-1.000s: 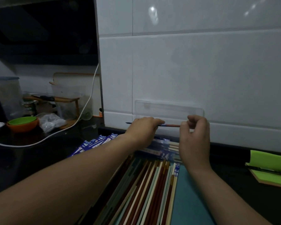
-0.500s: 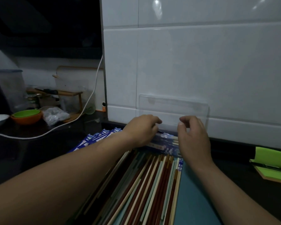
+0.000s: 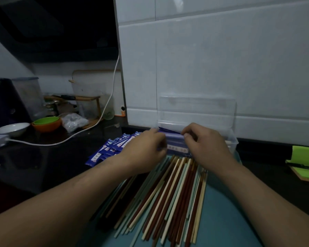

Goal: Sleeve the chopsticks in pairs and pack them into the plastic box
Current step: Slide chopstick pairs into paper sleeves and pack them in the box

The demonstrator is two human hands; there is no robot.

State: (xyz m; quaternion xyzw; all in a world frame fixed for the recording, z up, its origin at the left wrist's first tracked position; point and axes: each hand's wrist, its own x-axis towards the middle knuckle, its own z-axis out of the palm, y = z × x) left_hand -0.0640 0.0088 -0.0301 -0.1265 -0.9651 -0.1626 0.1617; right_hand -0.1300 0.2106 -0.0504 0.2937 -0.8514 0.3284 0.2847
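A clear plastic box stands against the white wall, its lid raised behind it. Blue sleeved chopsticks lie inside. My left hand and my right hand reach into the box, fingers curled and pinching a blue sleeved pair between them at the box's top. Loose chopsticks in red, cream, brown and pale green lie fanned on a teal mat in front. A pile of empty blue sleeves sits to the left of the box.
On the dark counter at left are a white cable, an orange and green bowl, a white dish, a plastic bag and a wooden rack. A green pad lies at far right.
Both hands have lowered the sleeved pair from in front of the wall down into the box. The view has moved closer and tilted down.
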